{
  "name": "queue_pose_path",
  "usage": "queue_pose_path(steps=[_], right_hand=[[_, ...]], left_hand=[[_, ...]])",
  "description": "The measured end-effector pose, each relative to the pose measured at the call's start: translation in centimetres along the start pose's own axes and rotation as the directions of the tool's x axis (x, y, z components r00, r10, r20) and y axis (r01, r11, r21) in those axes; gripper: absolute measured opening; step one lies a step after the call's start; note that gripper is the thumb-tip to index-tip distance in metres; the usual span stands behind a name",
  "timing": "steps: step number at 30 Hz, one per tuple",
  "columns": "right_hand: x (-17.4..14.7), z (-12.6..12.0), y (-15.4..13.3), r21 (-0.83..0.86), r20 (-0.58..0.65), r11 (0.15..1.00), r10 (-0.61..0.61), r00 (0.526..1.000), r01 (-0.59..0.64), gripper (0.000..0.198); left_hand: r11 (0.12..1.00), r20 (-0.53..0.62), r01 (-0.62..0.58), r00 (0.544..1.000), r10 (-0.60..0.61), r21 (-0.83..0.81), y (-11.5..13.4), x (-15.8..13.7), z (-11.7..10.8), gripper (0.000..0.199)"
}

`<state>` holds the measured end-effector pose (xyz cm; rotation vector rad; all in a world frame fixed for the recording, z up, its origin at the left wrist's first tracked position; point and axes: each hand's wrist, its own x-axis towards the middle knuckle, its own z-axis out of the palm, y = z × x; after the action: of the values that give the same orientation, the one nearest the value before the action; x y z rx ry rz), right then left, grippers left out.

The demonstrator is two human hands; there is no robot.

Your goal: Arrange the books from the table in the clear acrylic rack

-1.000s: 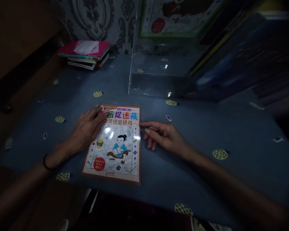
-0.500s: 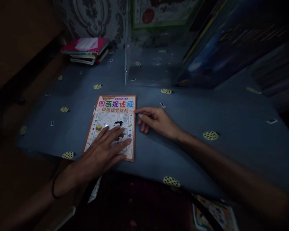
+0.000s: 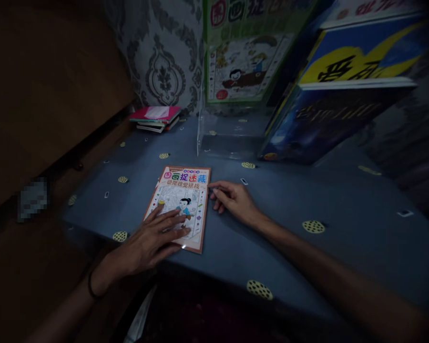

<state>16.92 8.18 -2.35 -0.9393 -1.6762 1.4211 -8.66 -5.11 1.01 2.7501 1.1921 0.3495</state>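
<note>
A thin picture-puzzle book (image 3: 196, 209) with a brown-orange border and colourful Chinese characters lies closed on the table near its front edge. On its cover is a drawing of a figure with black hair and blue clothing. My left hand (image 3: 157, 233) rests flat on the lower part of the cover, fingers spread, hiding part of the drawing. My right hand (image 3: 236, 200) is beside the book's right edge, its index finger stretched out to touch that edge near the title. The other fingers of this hand are loosely curled and hold nothing.
A grey-blue cloth with yellow fruit prints covers the table (image 3: 279, 262). At the back, a clear acrylic stand (image 3: 225, 145) holds a green book (image 3: 250, 62). Blue and yellow books (image 3: 325, 124) stand to its right. A small book stack (image 3: 155, 116) lies back left.
The view has tilted upward, so more of the standing books shows and the table sits lower in the picture. Both hands stay at the book, with little visible change in pose.
</note>
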Motion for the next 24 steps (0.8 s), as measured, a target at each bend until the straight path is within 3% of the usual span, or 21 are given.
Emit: queue_pose_path(steps=[5,10,15,18,21,24], right_hand=[[-0.1,-0.1,0.1,-0.257,-0.091,0.960,-0.141,0.986,0.113,0.030],[1.0,-0.5,0.0,-0.560,-0.028,0.770,-0.385,0.922,0.305,0.031],[3.6,-0.7,0.9,-0.666,0.096,0.681,-0.328,0.940,0.306,0.035],[4.3,-0.9,1.2,-0.713,0.128,0.632,-0.310,0.942,0.304,0.039],[3.9,-0.9,1.2,-0.781,0.149,0.552,-0.287,0.946,0.291,0.043],[3.2,-0.7,1.0,-0.856,0.189,0.423,-0.281,0.941,0.299,0.062]], left_hand=[[0.995,0.017,0.048,0.999,-0.047,-0.089,-0.2,0.0,-1.0,0.035],[0.985,-0.023,0.136,0.990,-0.140,-0.103,-2.6,1.6,-1.2,0.034],[0.936,-0.051,0.350,0.935,-0.351,-0.032,-7.5,3.9,-1.0,0.042],[0.914,-0.017,0.405,0.914,-0.406,-0.015,-9.6,5.5,-1.1,0.043],[0.902,-0.019,0.430,0.903,-0.430,0.021,-10.5,7.1,-1.0,0.043],[0.887,-0.073,0.463,0.884,-0.461,0.002,-10.7,8.3,-0.9,0.039]])
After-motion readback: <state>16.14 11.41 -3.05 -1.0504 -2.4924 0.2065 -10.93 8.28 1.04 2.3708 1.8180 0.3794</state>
